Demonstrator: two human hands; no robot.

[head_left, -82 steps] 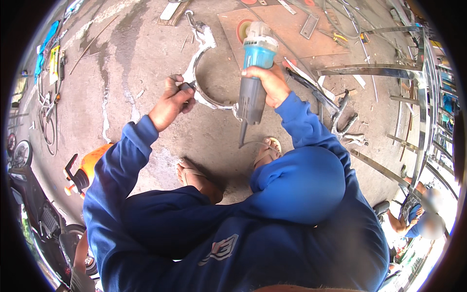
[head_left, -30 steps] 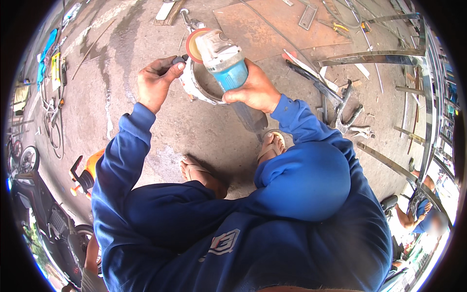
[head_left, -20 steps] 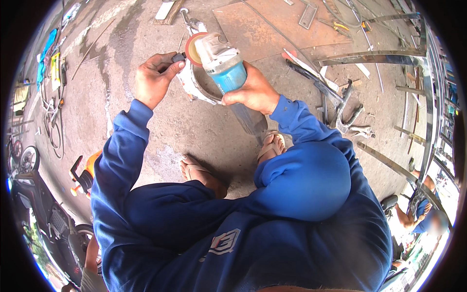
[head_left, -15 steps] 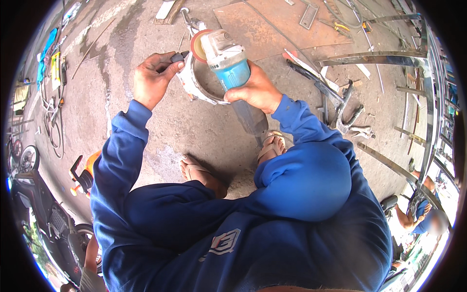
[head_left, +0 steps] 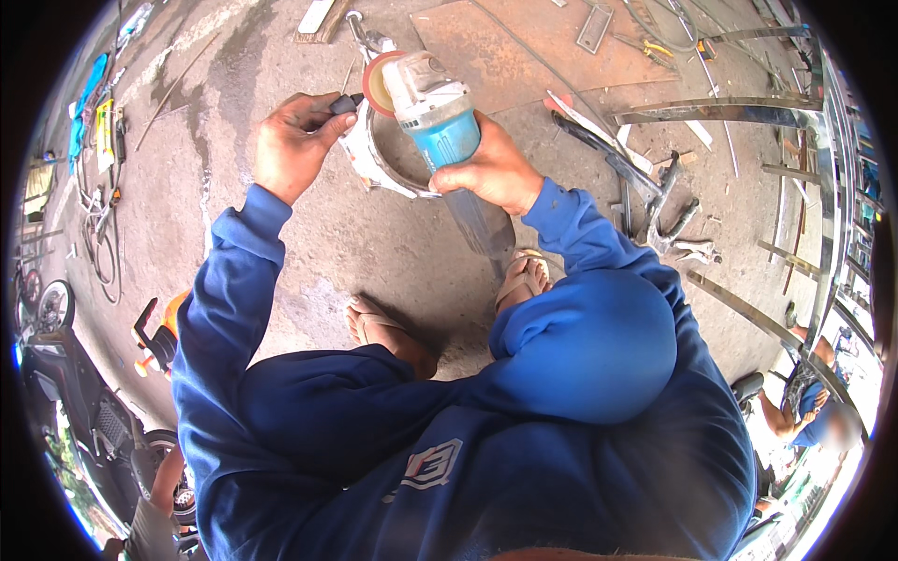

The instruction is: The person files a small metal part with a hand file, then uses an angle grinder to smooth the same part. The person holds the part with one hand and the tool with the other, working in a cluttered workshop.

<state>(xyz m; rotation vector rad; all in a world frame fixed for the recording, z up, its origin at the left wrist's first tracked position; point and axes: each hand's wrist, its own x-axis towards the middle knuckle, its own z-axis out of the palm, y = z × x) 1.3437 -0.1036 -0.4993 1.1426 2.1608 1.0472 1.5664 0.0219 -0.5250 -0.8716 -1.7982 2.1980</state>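
An angle grinder [head_left: 447, 140] with a teal body and grey metal head is gripped in my right hand [head_left: 498, 170], its dark handle end slanting down toward my right foot. On its left side sits a reddish-brown disc [head_left: 376, 86]. Between the thumb and fingers of my left hand [head_left: 297, 148] is a small dark grey block [head_left: 344, 104], held close to the disc's edge. Whether block and disc touch, I cannot tell. Beneath the grinder, a whitish ring-shaped metal part [head_left: 369, 161] lies on the concrete, partly hidden by the tool.
A rusty metal sheet [head_left: 533, 56] lies ahead. To the right are a dark metal bracket-like frame [head_left: 655, 201] and a large shiny metal framework [head_left: 776, 117]. Cables [head_left: 103, 243] lie left, near a parked motorcycle [head_left: 89, 402]. Another person [head_left: 809, 416] sits at the lower right.
Both hands stay almost in place, the left shifting very slightly with the block. At the lower left, another person's arm has moved a little.
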